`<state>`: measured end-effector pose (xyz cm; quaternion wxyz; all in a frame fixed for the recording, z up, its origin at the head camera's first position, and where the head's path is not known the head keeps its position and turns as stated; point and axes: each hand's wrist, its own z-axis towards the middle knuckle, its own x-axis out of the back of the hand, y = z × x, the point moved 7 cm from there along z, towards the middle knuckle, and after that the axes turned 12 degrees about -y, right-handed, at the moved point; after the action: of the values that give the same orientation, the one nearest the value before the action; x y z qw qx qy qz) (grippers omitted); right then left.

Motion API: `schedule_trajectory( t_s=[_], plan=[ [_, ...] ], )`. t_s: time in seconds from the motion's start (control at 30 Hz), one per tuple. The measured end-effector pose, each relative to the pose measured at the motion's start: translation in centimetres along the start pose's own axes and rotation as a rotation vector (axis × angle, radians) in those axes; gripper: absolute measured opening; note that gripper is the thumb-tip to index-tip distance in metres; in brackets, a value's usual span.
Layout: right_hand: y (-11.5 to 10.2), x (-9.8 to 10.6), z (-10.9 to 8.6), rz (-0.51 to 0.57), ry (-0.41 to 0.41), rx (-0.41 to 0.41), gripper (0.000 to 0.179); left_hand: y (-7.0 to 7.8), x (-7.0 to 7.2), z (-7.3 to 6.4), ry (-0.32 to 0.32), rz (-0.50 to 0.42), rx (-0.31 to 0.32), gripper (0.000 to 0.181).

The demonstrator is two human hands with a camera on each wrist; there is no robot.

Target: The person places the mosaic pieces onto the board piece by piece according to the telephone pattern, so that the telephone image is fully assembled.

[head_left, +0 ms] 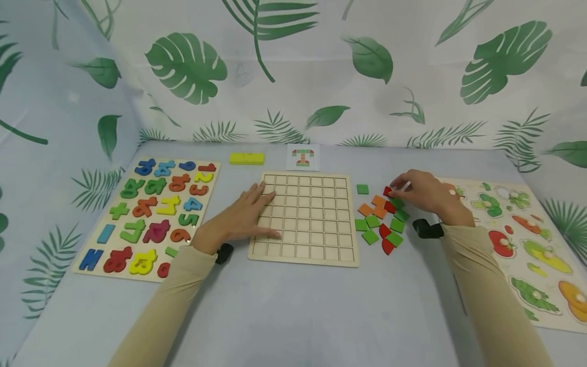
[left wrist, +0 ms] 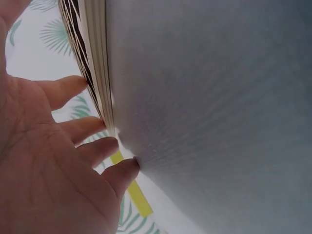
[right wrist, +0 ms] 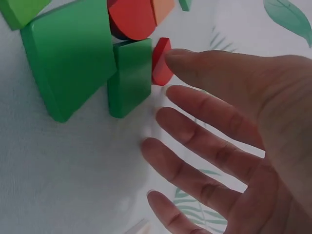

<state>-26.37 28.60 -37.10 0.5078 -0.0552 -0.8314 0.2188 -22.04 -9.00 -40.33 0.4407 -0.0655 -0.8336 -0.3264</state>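
Observation:
My left hand (head_left: 240,211) lies spread over the left edge of a square wooden grid board (head_left: 303,262), thumb and fingers reaching onto its cells. In the left wrist view, fingertips touch the side of the board (left wrist: 100,63). To the right, my right hand (head_left: 424,191) is at the top of a loose group of tiles. Its thumb and forefinger are at a red rounded tile (right wrist: 161,61); the thumb overlaps its edge, the other fingers stretched apart. Beside it lie a green square tile (right wrist: 131,78) and another green tile (right wrist: 70,58). Orange squares (head_left: 379,211) lie nearby.
Behind the board stand a pattern card (head_left: 303,151) and a yellow block (head_left: 247,158). At the left lies a number puzzle board (head_left: 103,214); at the right, a vegetable puzzle board (head_left: 486,239). A leaf-print cloth (head_left: 293,76) hangs behind.

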Motion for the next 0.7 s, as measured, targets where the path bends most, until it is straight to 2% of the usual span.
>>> schedule_trajectory(
  t_s=[0.2, 0.47, 0.7],
  plan=[
    [0.07, 0.0, 0.33, -0.011, 0.021, 0.012, 0.035, -0.04, -0.01, 0.18, 0.009, 0.013, -0.008, 0.105],
    [-0.31, -0.29, 0.73, -0.024, 0.014, 0.019, 0.036, -0.49, -0.38, 0.3, -0.001, 0.026, 0.013, 0.104],
    [-0.34, -0.37, 1.05, -0.043, 0.025, -0.014, 0.032, -0.45, -0.39, 0.44, -0.004, 0.043, 0.003, 0.102]
  ],
)
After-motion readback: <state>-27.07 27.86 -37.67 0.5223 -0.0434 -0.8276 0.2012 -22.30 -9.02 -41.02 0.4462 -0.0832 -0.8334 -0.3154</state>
